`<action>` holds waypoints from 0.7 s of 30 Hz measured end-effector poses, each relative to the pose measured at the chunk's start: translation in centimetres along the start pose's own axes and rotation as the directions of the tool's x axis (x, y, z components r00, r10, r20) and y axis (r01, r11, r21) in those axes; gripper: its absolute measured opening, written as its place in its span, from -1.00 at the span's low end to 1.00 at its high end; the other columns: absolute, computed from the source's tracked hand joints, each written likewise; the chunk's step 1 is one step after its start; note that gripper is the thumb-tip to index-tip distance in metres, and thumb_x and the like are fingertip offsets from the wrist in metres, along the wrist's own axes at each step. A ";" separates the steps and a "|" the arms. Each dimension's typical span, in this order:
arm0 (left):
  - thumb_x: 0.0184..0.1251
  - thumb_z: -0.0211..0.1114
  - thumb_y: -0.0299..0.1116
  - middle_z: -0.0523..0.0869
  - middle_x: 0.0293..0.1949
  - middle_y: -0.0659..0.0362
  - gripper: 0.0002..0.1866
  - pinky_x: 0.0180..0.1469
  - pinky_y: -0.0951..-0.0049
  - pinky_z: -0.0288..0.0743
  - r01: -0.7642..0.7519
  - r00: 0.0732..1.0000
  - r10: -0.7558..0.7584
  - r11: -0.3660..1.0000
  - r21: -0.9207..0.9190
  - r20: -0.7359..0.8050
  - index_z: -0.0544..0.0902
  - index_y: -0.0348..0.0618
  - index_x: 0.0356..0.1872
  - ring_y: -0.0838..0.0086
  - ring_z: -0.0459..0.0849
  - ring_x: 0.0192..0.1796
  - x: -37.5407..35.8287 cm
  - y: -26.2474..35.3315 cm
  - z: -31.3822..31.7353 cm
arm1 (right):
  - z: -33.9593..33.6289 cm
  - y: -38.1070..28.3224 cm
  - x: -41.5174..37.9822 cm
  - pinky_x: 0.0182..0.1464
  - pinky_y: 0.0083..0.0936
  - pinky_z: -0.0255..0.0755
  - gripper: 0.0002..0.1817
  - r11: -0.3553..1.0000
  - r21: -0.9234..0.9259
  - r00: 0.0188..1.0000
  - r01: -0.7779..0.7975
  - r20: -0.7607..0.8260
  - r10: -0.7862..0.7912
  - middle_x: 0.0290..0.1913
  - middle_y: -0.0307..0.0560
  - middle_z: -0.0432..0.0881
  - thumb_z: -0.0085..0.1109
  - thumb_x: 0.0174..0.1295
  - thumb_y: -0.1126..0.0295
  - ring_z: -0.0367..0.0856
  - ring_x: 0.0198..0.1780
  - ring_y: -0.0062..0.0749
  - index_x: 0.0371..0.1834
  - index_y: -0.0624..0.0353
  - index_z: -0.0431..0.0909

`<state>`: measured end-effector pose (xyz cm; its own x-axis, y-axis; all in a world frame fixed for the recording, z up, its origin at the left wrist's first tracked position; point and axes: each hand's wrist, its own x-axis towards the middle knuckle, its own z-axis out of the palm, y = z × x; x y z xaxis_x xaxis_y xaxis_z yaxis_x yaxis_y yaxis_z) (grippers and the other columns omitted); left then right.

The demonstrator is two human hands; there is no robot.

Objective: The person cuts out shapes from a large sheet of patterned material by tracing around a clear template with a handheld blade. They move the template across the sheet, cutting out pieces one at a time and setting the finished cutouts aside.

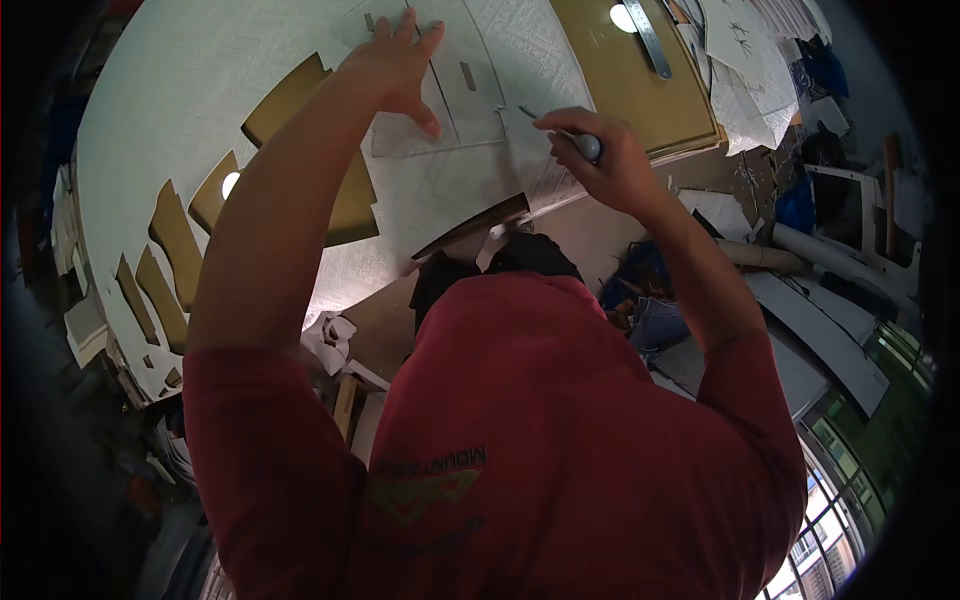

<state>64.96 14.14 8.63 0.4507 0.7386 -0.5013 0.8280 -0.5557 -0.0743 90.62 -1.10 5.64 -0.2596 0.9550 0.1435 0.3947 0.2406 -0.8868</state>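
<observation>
My left hand [398, 62] lies with fingers spread on a thin see-through sheet [440, 110] that has small dark slots and a long dark line in it. The sheet rests on the white patterned table surface [400, 185]. To its right, my right hand [608, 165] grips an awl [587, 147]. The awl's rounded grey handle end shows beside the fingers, and its thin metal tip points left toward the sheet's right edge.
Gold-brown cut pieces [350, 205] lie along the left of the table, partly behind my left arm. A stack of gold-brown board [640, 85] with a metal ruler [650, 40] on it sits at the far right. A dark curved piece [475, 225] is at the near edge.
</observation>
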 end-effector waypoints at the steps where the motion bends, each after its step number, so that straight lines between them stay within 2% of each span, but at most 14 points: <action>1: -0.37 0.80 0.19 -0.14 0.73 -0.15 0.58 0.62 -0.14 0.22 0.013 1.000 -0.013 0.999 0.030 0.002 -0.08 0.13 0.73 -0.30 -0.07 0.70 -0.3 0.4 -0.3 | -0.4 0.0 0.2 -0.12 -0.42 0.62 -0.79 1.000 0.006 1.000 -0.005 0.005 0.005 -0.20 -0.02 0.78 0.41 0.31 0.46 0.79 -0.20 -0.25 0.00 0.11 0.74; 3: -0.38 0.80 0.19 -0.14 0.73 -0.15 0.58 0.62 -0.14 0.22 0.017 1.000 -0.018 0.999 0.035 0.004 -0.08 0.14 0.73 -0.30 -0.07 0.70 -0.2 0.4 -0.2 | -1.3 -0.3 0.9 -0.09 -0.40 0.63 -0.82 0.969 0.063 0.957 -0.241 0.182 0.226 -0.16 -0.02 0.82 0.39 0.34 0.45 0.82 -0.17 -0.23 -0.01 0.10 0.72; 4: -0.39 0.80 0.19 -0.14 0.73 -0.15 0.58 0.62 -0.15 0.21 0.022 1.000 -0.022 0.999 0.042 -0.004 -0.07 0.14 0.73 -0.29 -0.07 0.70 -0.2 0.3 -0.1 | -1.5 -0.4 1.3 -0.09 -0.40 0.63 -0.82 0.969 0.062 0.956 -0.240 0.189 0.225 -0.16 -0.02 0.82 0.39 0.34 0.45 0.82 -0.17 -0.23 -0.01 0.10 0.72; 6: -0.39 0.80 0.19 -0.13 0.73 -0.15 0.58 0.62 -0.15 0.20 0.019 1.000 -0.018 0.999 0.037 -0.014 -0.07 0.14 0.73 -0.29 -0.06 0.70 -0.3 0.3 0.1 | -1.6 -0.4 2.0 -0.09 -0.37 0.64 -0.80 0.988 -0.141 0.972 -0.056 0.220 0.087 -0.18 -0.05 0.83 0.42 0.32 0.43 0.83 -0.19 -0.20 -0.02 0.10 0.71; 7: -0.40 0.80 0.19 -0.13 0.73 -0.14 0.59 0.62 -0.16 0.19 0.012 1.000 -0.011 0.999 0.037 -0.027 -0.07 0.14 0.73 -0.29 -0.06 0.70 -0.4 0.2 0.1 | -1.7 -0.4 2.5 -0.09 -0.37 0.64 -0.80 0.988 -0.143 0.971 -0.054 0.225 0.086 -0.18 -0.05 0.83 0.42 0.32 0.43 0.83 -0.19 -0.20 -0.02 0.10 0.71; 9: -0.40 0.80 0.19 -0.13 0.73 -0.14 0.59 0.62 -0.17 0.18 0.018 1.000 -0.017 0.999 0.037 -0.022 -0.07 0.15 0.73 -0.28 -0.06 0.70 -0.4 0.3 0.1 | -2.0 -0.3 3.3 -0.09 -0.35 0.64 -0.80 0.977 -0.206 0.960 0.052 0.281 0.008 -0.22 -0.08 0.83 0.46 0.29 0.40 0.82 -0.20 -0.20 -0.05 0.11 0.72; 15: -0.41 0.81 0.18 -0.12 0.73 -0.11 0.60 0.62 -0.18 0.18 0.028 0.999 -0.027 0.999 0.039 -0.036 -0.08 0.19 0.74 -0.24 -0.06 0.71 -0.4 0.2 0.3 | -2.0 -1.3 5.1 -0.10 -0.34 0.64 -0.82 0.978 -0.175 0.917 0.111 0.398 -0.033 -0.23 -0.08 0.83 0.48 0.26 0.40 0.82 -0.20 -0.18 -0.12 0.12 0.73; 19: -0.41 0.81 0.18 -0.12 0.74 -0.11 0.59 0.61 -0.18 0.20 0.018 0.999 -0.017 1.000 0.025 -0.043 -0.08 0.20 0.74 -0.23 -0.06 0.71 -0.6 0.1 0.3 | -1.7 -0.8 5.5 -0.11 -0.33 0.63 -0.83 0.976 -0.149 0.911 0.156 0.403 -0.084 -0.25 -0.08 0.83 0.47 0.26 0.41 0.82 -0.22 -0.16 -0.13 0.12 0.73; 21: -0.40 0.81 0.18 -0.12 0.74 -0.11 0.59 0.61 -0.18 0.21 0.021 0.999 -0.020 0.999 0.025 -0.040 -0.07 0.20 0.74 -0.23 -0.06 0.71 -0.7 0.2 0.2 | -1.7 -1.1 5.7 -0.12 -0.32 0.64 -0.84 0.965 -0.196 0.905 0.173 0.418 -0.077 -0.25 -0.08 0.83 0.47 0.25 0.43 0.82 -0.20 -0.14 -0.15 0.14 0.72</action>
<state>64.77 13.49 8.79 0.4471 0.7644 -0.4645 0.8289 -0.5492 -0.1061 90.23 4.40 8.18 -0.6340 0.7732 0.0149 0.5085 0.4313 -0.7453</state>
